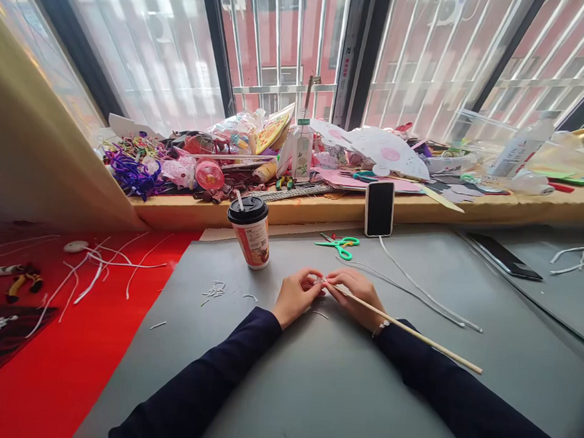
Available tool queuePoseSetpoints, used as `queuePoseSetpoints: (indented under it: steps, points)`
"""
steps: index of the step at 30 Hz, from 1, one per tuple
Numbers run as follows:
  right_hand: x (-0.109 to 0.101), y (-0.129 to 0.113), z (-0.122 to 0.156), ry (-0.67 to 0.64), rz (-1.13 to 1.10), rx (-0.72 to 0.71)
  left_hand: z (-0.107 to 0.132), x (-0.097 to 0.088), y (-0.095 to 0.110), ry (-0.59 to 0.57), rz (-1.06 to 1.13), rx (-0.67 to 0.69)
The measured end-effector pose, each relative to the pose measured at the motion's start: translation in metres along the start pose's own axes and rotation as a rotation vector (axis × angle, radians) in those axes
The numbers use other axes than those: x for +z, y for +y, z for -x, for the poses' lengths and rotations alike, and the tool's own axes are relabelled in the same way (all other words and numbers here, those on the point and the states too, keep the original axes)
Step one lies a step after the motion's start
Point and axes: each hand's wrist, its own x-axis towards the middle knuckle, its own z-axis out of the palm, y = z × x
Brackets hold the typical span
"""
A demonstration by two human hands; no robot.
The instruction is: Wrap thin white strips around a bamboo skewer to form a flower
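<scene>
My left hand point(297, 295) and my right hand point(355, 295) meet fingertip to fingertip over the grey tabletop point(280, 392). Between the pinched fingers of the left is something small and whitish, too small to name, at the tip of a thin wooden stick point(414, 333). The right hand is closed on that stick, which slants down to the right over my right forearm. Just beyond the hands lie green-handled scissors point(343, 246). White cords point(417, 293) trail off to the right. Short white offcuts point(213, 292) are scattered left of my hands.
A lidded paper cup point(254, 240) with a straw stands left of the hands. A phone point(379, 209) leans against the sill, and a dark flat device point(505, 256) lies farther right. Craft materials crowd the sill, with a plastic bottle point(303, 152). Pliers point(25, 282) lie on the red surface point(113, 340).
</scene>
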Motion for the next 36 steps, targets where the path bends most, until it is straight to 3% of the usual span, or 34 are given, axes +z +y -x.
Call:
queuePoseSetpoints:
  steps: [8,14,19,25,32,36]
  points:
    - [-0.001,0.004,-0.001,-0.090,0.045,0.007,-0.002,0.000,0.003,-0.031,0.032,-0.066]
    - [-0.008,0.012,-0.003,-0.200,0.188,-0.094,-0.004,0.001,0.005,-0.044,0.008,-0.086]
    - [-0.011,0.015,-0.004,-0.176,0.263,-0.100,-0.005,0.002,0.007,-0.052,-0.054,-0.077]
    - [-0.010,0.018,-0.001,-0.181,0.165,-0.041,-0.004,0.006,0.006,-0.017,-0.055,-0.072]
    - [-0.013,0.010,0.000,0.043,-0.042,0.134,-0.004,0.004,0.005,0.080,0.108,-0.122]
    - [-0.010,0.004,0.000,-0.001,-0.075,0.078,-0.005,0.003,0.004,0.087,0.158,-0.105]
